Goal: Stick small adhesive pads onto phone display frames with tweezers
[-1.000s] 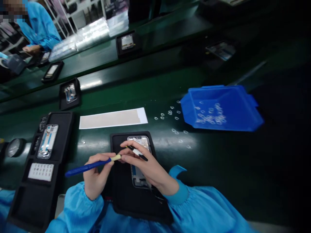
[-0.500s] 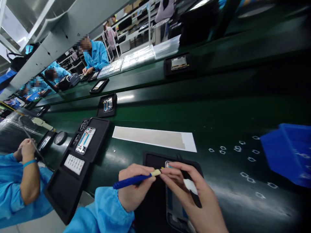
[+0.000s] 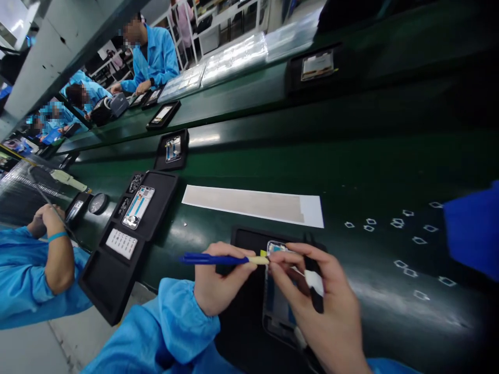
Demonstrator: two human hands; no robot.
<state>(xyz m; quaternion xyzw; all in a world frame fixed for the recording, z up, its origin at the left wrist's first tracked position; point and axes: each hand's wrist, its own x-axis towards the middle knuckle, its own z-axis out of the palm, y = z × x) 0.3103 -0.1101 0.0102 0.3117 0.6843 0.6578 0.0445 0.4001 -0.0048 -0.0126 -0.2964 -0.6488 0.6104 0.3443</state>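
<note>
My left hand [image 3: 218,283] is closed round a blue pen-like tool [image 3: 216,258] with a cream tip, held level and pointing right. The fingertips of my right hand [image 3: 331,301] meet at that tip; whether they pinch something small there I cannot make out. Tucked in the same right hand is a pair of black tweezers [image 3: 316,301] with a white wrap, its points facing away from me. Below both hands a phone frame [image 3: 275,317] lies in a black tray [image 3: 244,327], partly covered by my right hand. A bit of yellow shows beside the pen tip.
Beyond the tray lies a white and beige strip [image 3: 249,205]. Several small outline-shaped pieces [image 3: 397,223] are scattered right, near a blue bin [image 3: 473,228]. At left are a parts tray [image 3: 158,208] with another phone frame and a co-worker's arm [image 3: 58,259]. More trays line the green bench [image 3: 234,166].
The view has shifted, so the bench items sit higher in the picture. The blue tool has turned from slanted to nearly level. My right hand still holds the tweezers.
</note>
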